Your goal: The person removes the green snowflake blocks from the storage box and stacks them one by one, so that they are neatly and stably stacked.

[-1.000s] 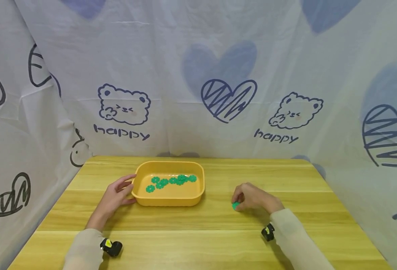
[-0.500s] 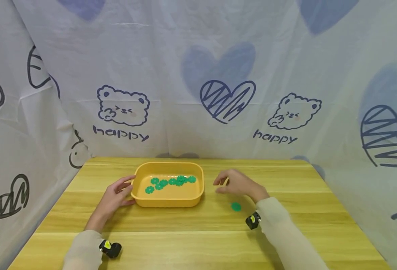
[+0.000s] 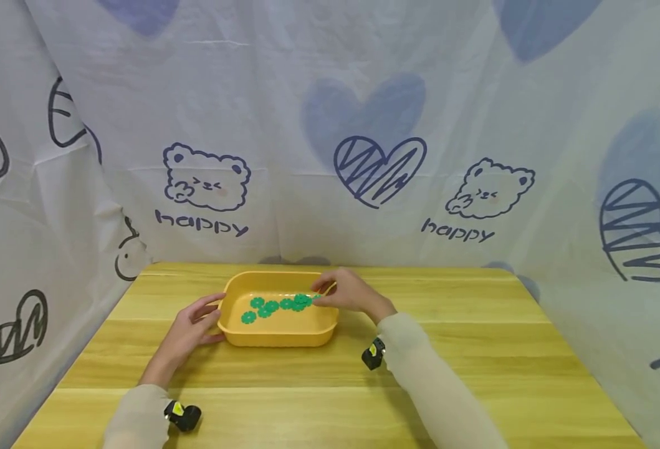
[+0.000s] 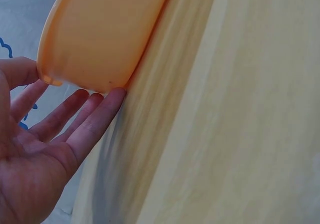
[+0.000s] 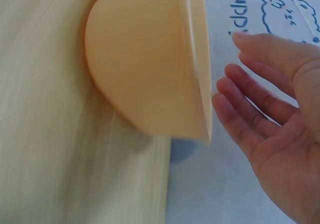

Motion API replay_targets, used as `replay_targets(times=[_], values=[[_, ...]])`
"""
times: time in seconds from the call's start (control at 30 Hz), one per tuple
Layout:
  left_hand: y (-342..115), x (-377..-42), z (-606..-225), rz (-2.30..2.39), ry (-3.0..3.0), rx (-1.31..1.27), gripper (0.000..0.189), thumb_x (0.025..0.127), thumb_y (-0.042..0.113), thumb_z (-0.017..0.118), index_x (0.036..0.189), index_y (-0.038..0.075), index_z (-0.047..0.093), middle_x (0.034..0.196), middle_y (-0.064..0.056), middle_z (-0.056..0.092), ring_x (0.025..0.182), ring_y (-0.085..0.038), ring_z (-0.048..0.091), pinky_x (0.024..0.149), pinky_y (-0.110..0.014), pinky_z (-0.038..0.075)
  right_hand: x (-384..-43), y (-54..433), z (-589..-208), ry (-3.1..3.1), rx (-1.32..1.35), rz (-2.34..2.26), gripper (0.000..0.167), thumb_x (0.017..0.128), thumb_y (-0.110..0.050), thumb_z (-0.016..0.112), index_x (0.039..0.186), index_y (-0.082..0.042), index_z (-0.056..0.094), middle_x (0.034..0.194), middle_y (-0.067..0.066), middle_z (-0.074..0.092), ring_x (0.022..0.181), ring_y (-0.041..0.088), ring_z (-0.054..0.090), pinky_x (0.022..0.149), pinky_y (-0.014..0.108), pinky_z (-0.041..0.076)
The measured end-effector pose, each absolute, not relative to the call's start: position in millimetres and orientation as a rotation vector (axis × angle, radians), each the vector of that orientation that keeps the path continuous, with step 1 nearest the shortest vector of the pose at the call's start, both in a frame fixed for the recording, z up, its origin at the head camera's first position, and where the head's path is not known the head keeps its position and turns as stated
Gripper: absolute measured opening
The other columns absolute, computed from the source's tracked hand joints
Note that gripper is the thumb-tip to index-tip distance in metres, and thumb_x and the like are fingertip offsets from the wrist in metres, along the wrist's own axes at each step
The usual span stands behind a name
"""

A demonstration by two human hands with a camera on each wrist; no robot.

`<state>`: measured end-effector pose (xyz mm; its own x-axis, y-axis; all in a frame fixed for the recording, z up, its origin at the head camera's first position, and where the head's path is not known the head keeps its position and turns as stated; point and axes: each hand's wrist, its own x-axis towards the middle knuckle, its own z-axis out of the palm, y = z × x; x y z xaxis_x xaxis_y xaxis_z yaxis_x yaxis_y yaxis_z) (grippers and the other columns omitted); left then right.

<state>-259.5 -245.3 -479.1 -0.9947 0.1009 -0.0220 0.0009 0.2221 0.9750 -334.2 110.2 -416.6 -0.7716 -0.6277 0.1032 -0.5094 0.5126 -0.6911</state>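
Observation:
A yellow plastic basin (image 3: 276, 340) stands on the wooden table. Several green flower-shaped discs (image 3: 272, 306) lie inside it, some overlapping. My left hand (image 3: 192, 324) rests its spread fingertips against the basin's left end. In the left wrist view those fingertips (image 4: 117, 92) touch its wall and rim. Over the basin's right rim is my right hand (image 3: 349, 291), fingertips reaching inside beside a green disc (image 3: 316, 297). The right wrist view shows its fingers (image 5: 232, 116) loosely bent and apart, with nothing visible between them. My right sleeve covers the spot where another disc lay.
Wooden tabletop (image 3: 285, 405) stretches in front of the basin and to its right. A white cloth (image 3: 296, 218) with hearts and bears hangs behind the table and at both sides. Each wrist wears a small black camera (image 3: 373, 354).
My right hand has left a green disc on the table and moved left to the basin's right rim. That disc is now out of sight. My left hand stays at the basin.

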Motion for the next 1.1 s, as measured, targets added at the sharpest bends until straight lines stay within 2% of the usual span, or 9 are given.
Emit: replay_targets(times=[0.33, 0.47, 0.63, 0.73, 0.8, 0.87, 0.97, 1.03, 1.1], values=[[-246, -257, -481, 1.903, 2.386, 0.087, 0.051, 0.11, 0.018, 0.049, 0.158, 0.005, 0.037, 0.156, -0.032, 0.039, 0.137, -0.047, 0.049, 0.091, -0.043, 0.065, -348, 69, -432, 2.606, -0.927, -1.017, 0.032, 0.091, -0.002, 0.076, 0.12, 0.009, 0.071, 0.121, 0.024, 0.073, 0.114, 0.039, 0.068, 0.101, 0.041, 0.061], [-247, -258, -481, 1.901, 2.388, 0.094, 0.052, 0.11, 0.02, 0.049, 0.158, 0.006, 0.036, 0.158, -0.032, 0.038, 0.138, -0.048, 0.048, 0.091, -0.043, 0.065, -352, 56, -441, 2.678, -0.882, -0.926, 0.031, 0.091, -0.002, 0.075, 0.122, 0.005, 0.072, 0.123, 0.019, 0.074, 0.118, 0.036, 0.067, 0.105, 0.043, 0.058], [-247, -258, -480, 1.9, 2.383, 0.096, 0.052, 0.11, 0.02, 0.049, 0.159, 0.006, 0.036, 0.157, -0.032, 0.038, 0.139, -0.048, 0.048, 0.092, -0.043, 0.065, -355, 48, -450, 2.815, -0.856, -0.72, 0.028, 0.091, -0.003, 0.074, 0.12, -0.001, 0.075, 0.122, 0.012, 0.075, 0.117, 0.028, 0.068, 0.104, 0.039, 0.058], [-247, -258, -480, 1.895, 2.386, 0.09, 0.052, 0.11, 0.019, 0.049, 0.159, 0.006, 0.036, 0.157, -0.032, 0.038, 0.138, -0.047, 0.048, 0.092, -0.043, 0.065, -355, 45, -452, 2.848, -0.839, -0.66, 0.028, 0.092, -0.002, 0.073, 0.12, -0.001, 0.075, 0.123, 0.012, 0.076, 0.118, 0.027, 0.068, 0.105, 0.038, 0.058], [-247, -259, -480, 1.901, 2.382, 0.092, 0.052, 0.11, 0.019, 0.049, 0.159, 0.006, 0.036, 0.157, -0.032, 0.038, 0.138, -0.047, 0.048, 0.092, -0.043, 0.065, -355, 43, -453, 2.864, -0.836, -0.64, 0.025, 0.093, -0.002, 0.072, 0.117, -0.001, 0.076, 0.12, 0.012, 0.076, 0.112, 0.024, 0.069, 0.1, 0.036, 0.06], [-247, -260, -480, 1.908, 2.377, 0.096, 0.052, 0.11, 0.019, 0.049, 0.159, 0.006, 0.036, 0.157, -0.032, 0.038, 0.138, -0.047, 0.048, 0.092, -0.044, 0.065, -356, 42, -454, 2.865, -0.834, -0.625, 0.018, 0.095, -0.002, 0.071, 0.111, 0.0, 0.077, 0.111, 0.012, 0.077, 0.097, 0.019, 0.066, 0.089, 0.03, 0.059], [-247, -260, -480, 1.918, 2.365, 0.103, 0.052, 0.11, 0.019, 0.05, 0.158, 0.005, 0.036, 0.157, -0.031, 0.038, 0.138, -0.046, 0.048, 0.092, -0.045, 0.065, -357, 41, -456, 2.869, -0.831, -0.611, 0.009, 0.095, 0.0, 0.069, 0.099, 0.0, 0.077, 0.094, 0.011, 0.074, 0.079, 0.015, 0.05, 0.071, 0.024, 0.045], [-247, -261, -479, 1.917, 2.363, 0.102, 0.052, 0.11, 0.019, 0.05, 0.158, 0.005, 0.036, 0.157, -0.031, 0.038, 0.138, -0.046, 0.047, 0.092, -0.045, 0.064, -357, 40, -457, 2.873, -0.833, -0.611, 0.009, 0.095, 0.002, 0.068, 0.095, 0.0, 0.077, 0.09, 0.012, 0.071, 0.077, 0.015, 0.045, 0.069, 0.024, 0.04], [-247, -261, -479, 1.916, 2.363, 0.102, 0.052, 0.11, 0.018, 0.05, 0.158, 0.005, 0.036, 0.157, -0.032, 0.038, 0.138, -0.046, 0.047, 0.092, -0.045, 0.064, -357, 40, -458, 2.892, -0.838, -0.608, 0.012, 0.094, 0.004, 0.069, 0.098, -0.001, 0.078, 0.095, 0.01, 0.075, 0.08, 0.013, 0.054, 0.073, 0.022, 0.048]])
